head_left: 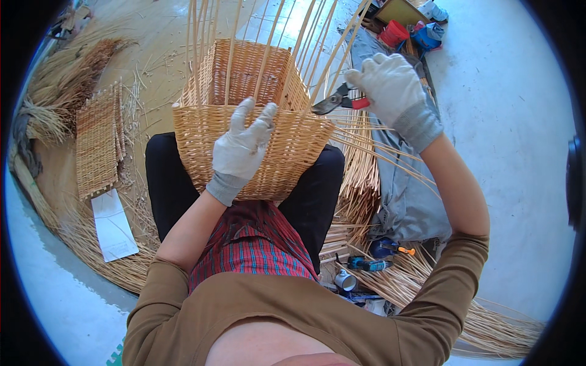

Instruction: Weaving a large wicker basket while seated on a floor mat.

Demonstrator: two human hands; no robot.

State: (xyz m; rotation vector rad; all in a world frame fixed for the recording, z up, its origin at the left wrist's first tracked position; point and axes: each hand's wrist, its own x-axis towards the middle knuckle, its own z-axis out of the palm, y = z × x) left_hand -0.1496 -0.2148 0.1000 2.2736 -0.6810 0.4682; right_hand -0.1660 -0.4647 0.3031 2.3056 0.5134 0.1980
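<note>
A woven wicker basket [296, 140] rests between my knees, its tall stakes [262, 64] standing up from the rim. My left hand [240, 149], in a white glove, lies against the near wall with the fingers apart and their tips at the rim; it grips nothing that I can see. In my right hand [390, 85], also gloved, are pruning shears [342, 100] with a red handle. Their blades are at the basket's right rim, beside the stakes there. Several loose rods [390, 149] stick out to the right below the shears.
Bundled wicker rods [360, 177] lie on a grey cloth [403, 207] to the right. Left of me are woven panels [97, 143], a white sheet [114, 226] and a brush-like heap of stalks [73, 85]. A metal cup [345, 280] and a blue tool [368, 263] sit near my right hip.
</note>
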